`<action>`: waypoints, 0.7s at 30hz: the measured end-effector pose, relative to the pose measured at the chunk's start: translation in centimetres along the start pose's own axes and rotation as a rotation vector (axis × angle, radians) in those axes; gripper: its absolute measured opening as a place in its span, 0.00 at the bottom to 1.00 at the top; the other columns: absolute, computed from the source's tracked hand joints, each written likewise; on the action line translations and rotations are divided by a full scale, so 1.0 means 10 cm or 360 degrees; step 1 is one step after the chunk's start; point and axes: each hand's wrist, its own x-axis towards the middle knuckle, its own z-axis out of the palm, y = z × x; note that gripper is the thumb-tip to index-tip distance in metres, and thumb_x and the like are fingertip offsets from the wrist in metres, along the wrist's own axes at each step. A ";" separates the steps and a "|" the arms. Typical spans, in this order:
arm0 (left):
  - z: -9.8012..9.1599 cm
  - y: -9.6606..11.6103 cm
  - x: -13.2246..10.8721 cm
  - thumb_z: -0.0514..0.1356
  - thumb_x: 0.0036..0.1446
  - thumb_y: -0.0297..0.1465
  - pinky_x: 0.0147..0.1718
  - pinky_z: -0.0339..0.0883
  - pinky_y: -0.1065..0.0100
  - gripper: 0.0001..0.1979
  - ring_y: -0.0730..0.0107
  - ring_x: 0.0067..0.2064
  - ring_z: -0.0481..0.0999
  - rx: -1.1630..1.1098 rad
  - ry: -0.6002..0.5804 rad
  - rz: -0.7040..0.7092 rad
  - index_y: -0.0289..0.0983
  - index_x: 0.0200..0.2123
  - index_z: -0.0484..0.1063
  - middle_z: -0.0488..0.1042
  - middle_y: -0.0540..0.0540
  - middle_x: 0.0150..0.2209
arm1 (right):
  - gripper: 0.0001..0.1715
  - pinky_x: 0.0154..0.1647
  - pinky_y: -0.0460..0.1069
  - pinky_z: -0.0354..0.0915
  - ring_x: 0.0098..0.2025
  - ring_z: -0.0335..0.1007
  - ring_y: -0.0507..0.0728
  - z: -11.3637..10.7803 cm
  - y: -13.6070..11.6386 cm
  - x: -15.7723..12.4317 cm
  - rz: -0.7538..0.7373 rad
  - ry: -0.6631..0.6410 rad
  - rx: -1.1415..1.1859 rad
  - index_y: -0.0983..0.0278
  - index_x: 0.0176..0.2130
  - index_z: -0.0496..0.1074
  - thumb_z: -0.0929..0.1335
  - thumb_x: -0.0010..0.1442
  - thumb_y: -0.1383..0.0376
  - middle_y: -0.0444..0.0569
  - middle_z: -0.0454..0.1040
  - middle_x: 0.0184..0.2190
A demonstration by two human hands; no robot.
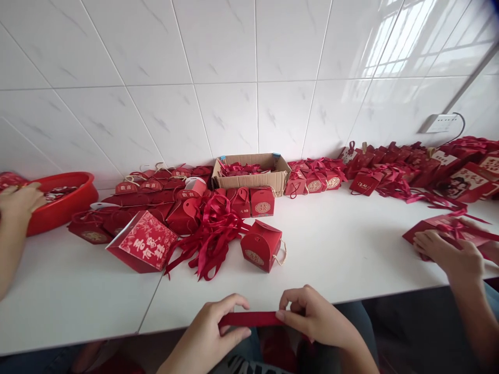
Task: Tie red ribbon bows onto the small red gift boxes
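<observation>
My left hand (212,327) and my right hand (315,314) are at the near edge of the white table (343,249), just below it. Between them runs a flat red ribbon (251,318), pinched by the fingers of each hand at its ends and stretched level. Nearest on the table is a small red gift box (262,245) with a cord handle. To its left lies a loose heap of red ribbons (212,234) and a larger red box (143,243) with printed characters.
A cardboard box (251,174) holding ribbons sits against the tiled wall, with many red gift boxes (374,169) along it. A red basin (62,200) stands far left, where another person's hand (19,200) reaches. At right another person's hands (448,252) handle a red box.
</observation>
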 end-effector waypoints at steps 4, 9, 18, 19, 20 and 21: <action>0.03 0.06 0.01 0.57 0.55 0.41 0.36 0.62 0.73 0.11 0.70 0.33 0.68 0.0062 0.0012 0.0065 0.40 0.34 0.70 0.69 0.53 0.29 | 0.15 0.13 0.40 0.45 0.11 0.52 0.45 -0.10 0.03 -0.07 0.0034 0.0017 0.0020 0.64 0.28 0.67 0.65 0.59 0.56 0.36 0.61 0.12; 0.04 0.10 0.08 0.58 0.54 0.44 0.30 0.60 0.73 0.15 0.71 0.29 0.64 -0.0019 0.0001 0.0162 0.38 0.32 0.69 0.64 0.53 0.25 | 0.21 0.13 0.40 0.45 0.12 0.55 0.45 -0.21 0.08 -0.09 0.0106 -0.0050 0.0130 0.64 0.23 0.64 0.67 0.57 0.52 0.37 0.62 0.12; -0.19 0.01 0.26 0.60 0.51 0.45 0.29 0.59 0.71 0.17 0.70 0.28 0.65 -0.0001 0.0235 0.0023 0.36 0.24 0.70 0.66 0.52 0.23 | 0.25 0.10 0.41 0.42 0.08 0.53 0.45 -0.62 0.36 -0.35 0.0045 -0.0294 0.0434 0.64 0.19 0.62 0.69 0.54 0.50 0.38 0.61 0.08; -0.23 0.00 0.27 0.60 0.51 0.45 0.28 0.58 0.71 0.17 0.70 0.27 0.64 -0.0002 0.0269 0.0019 0.36 0.24 0.70 0.63 0.52 0.22 | 0.26 0.10 0.41 0.42 0.08 0.51 0.45 -0.66 0.43 -0.38 -0.0076 -0.0325 0.0522 0.64 0.18 0.61 0.69 0.54 0.50 0.38 0.60 0.07; -0.26 -0.02 0.28 0.60 0.51 0.45 0.28 0.57 0.71 0.17 0.71 0.27 0.63 -0.0008 0.0300 0.0016 0.36 0.24 0.71 0.61 0.53 0.21 | 0.27 0.10 0.42 0.42 0.07 0.49 0.45 -0.71 0.51 -0.41 -0.0239 -0.0332 0.0613 0.63 0.16 0.60 0.68 0.55 0.50 0.38 0.58 0.06; -0.29 -0.02 0.28 0.60 0.50 0.45 0.28 0.57 0.71 0.17 0.71 0.27 0.62 -0.0017 0.0317 0.0011 0.36 0.24 0.71 0.60 0.53 0.21 | 0.29 0.11 0.42 0.44 0.07 0.49 0.44 -0.74 0.57 -0.43 -0.0432 -0.0304 0.0708 0.63 0.15 0.59 0.67 0.55 0.49 0.38 0.56 0.06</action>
